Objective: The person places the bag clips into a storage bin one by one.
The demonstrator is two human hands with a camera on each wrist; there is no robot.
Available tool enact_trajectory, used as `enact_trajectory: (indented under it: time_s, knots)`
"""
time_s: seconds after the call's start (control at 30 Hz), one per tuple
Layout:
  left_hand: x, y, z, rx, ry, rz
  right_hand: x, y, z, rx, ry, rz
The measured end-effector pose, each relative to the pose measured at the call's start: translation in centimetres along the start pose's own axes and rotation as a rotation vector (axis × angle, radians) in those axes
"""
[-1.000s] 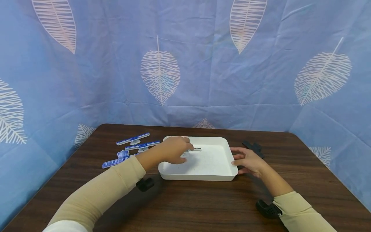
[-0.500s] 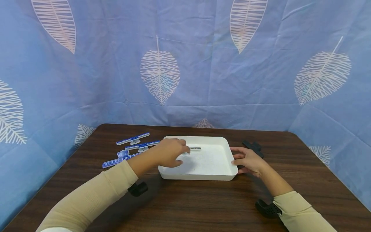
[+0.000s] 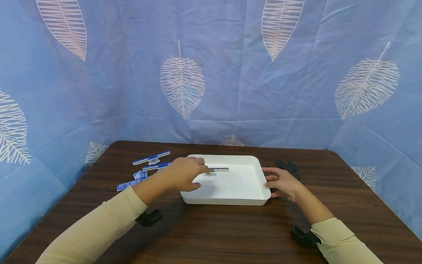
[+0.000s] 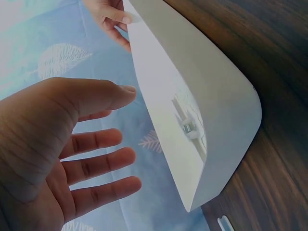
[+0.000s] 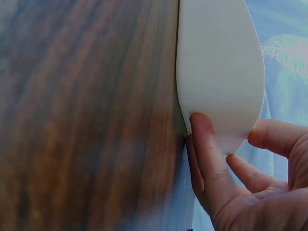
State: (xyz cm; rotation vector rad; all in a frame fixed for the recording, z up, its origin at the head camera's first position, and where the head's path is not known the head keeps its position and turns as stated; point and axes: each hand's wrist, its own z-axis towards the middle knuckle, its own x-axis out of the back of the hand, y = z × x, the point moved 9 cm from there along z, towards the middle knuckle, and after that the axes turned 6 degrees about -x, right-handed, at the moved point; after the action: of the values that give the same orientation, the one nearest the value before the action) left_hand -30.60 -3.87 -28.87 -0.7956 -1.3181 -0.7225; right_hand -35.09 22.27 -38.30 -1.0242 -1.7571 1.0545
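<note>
A white tray (image 3: 237, 185) sits on the table. Inside, near its far side, lies a ruler clip (image 3: 220, 169) with a dark printed strip; its clear grip (image 4: 190, 129) shows in the left wrist view. My left hand (image 3: 184, 174) hovers over the tray's left end, with fingers and thumb spread and nothing between them. At the tray's right end my right hand (image 3: 282, 184) holds the wall, thumb on the rim and fingers against the outside (image 5: 207, 149). Left of the tray lie blue ruler clips (image 3: 151, 158), one partly hidden behind my left hand.
A black clip (image 3: 290, 168) lies on the dark wooden table (image 3: 230, 234), beyond my right hand. A blue curtain (image 3: 224, 91) with white leaf prints hangs right behind the table's far edge.
My left hand has drawn back leftward from the ruler clip in the tray, showing more of that clip. My right hand and the tray have stayed put.
</note>
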Motion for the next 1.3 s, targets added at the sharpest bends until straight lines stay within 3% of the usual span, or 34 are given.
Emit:
enact_trajectory:
  time_s: [0.2, 0.5, 0.9, 1.3]
  knots:
    - [0.0, -0.7, -1.1, 0.033, -0.002, -0.028, -0.1, 0.0, 0.1, 0.004, -0.009, 0.000]
    - [0.7, -1.6, -3.0, 0.068, 0.047, -0.046, -0.1, -0.2, 0.2, 0.004, -0.004, -0.008]
    - [0.7, -3.4, -5.2, 0.117, 0.110, -0.077, -0.1, 0.0, 0.3, -0.005, 0.001, -0.009]
    - [-0.2, -5.5, -7.5, 0.224, 0.133, -0.101, 0.0, 0.2, 0.1, -0.003, 0.004, -0.006]
